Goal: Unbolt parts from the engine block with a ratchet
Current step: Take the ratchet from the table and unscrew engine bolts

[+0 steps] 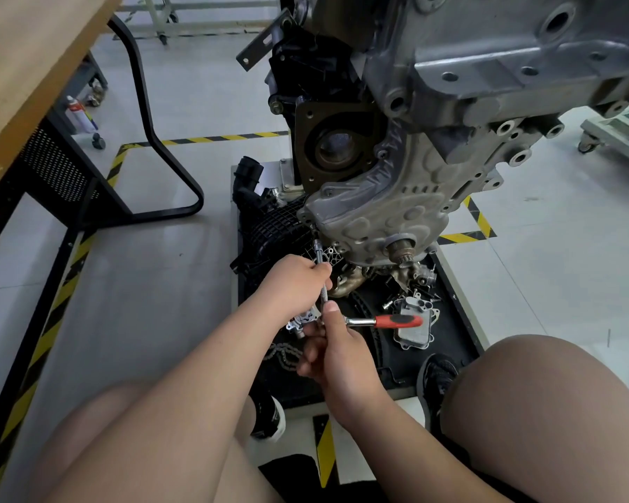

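Observation:
The grey engine block (pixel 487 85) hangs above a black floor tray, with its embossed metal cover (pixel 385 208) at the lower end. A ratchet with a red and black handle (pixel 396 321) points right. Its long extension bar (pixel 320 259) runs up to a bolt at the cover's lower left edge. My left hand (pixel 298 285) is closed around the extension bar. My right hand (pixel 338 350) grips the ratchet head, thumb on top.
The black tray (pixel 454 321) holds removed parts: a black plastic intake manifold (pixel 269 226), a silver housing (pixel 414 321), loose bolts, a chain (pixel 284 353). A wooden table with black legs (pixel 168 157) stands at the left. My knees and shoes frame the tray's near edge.

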Tool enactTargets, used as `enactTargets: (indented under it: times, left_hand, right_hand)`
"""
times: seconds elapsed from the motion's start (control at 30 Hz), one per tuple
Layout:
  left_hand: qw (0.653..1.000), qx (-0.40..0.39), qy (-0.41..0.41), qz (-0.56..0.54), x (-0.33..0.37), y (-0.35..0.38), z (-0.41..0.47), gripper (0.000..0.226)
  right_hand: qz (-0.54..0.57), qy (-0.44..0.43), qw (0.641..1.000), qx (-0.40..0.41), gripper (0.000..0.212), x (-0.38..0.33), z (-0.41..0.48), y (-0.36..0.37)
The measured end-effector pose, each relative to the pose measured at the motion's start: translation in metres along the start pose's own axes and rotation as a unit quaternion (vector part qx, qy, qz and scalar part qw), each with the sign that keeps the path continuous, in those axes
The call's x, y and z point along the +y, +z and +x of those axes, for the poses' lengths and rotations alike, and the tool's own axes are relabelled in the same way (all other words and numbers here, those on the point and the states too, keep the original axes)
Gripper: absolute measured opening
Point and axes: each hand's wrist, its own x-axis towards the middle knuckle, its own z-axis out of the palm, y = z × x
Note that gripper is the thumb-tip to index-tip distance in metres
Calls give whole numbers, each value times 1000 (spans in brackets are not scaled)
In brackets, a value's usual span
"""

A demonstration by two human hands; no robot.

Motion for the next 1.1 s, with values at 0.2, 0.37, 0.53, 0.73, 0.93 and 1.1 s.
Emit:
enactTargets:
  times: [0.2, 0.37, 0.53, 0.73, 0.93, 1.1]
  left_hand:
    - [999, 20, 9, 30, -1, 2, 2, 38]
    - [1000, 16, 7, 21, -3, 1, 3, 38]
    - [999, -19, -27, -27, -1, 2, 4, 39]
    - [991, -80, -76, -72, 0, 9, 2, 37]
    - [996, -66, -44, -43, -5, 7, 3, 38]
    - [999, -38, -20, -18, -9, 8, 5, 41]
  right_hand:
    - [-344, -141, 922, 107, 44, 0, 3, -11]
    - [-206, -118, 970, 56, 48, 1, 5, -9]
    - [56, -2, 998, -11, 50, -1, 2, -2]
    - [293, 149, 941, -81, 69, -7, 0, -2]
    - [303, 175, 931, -104, 72, -10, -3, 0]
    - [279, 172, 941, -88, 70, -13, -5, 1]
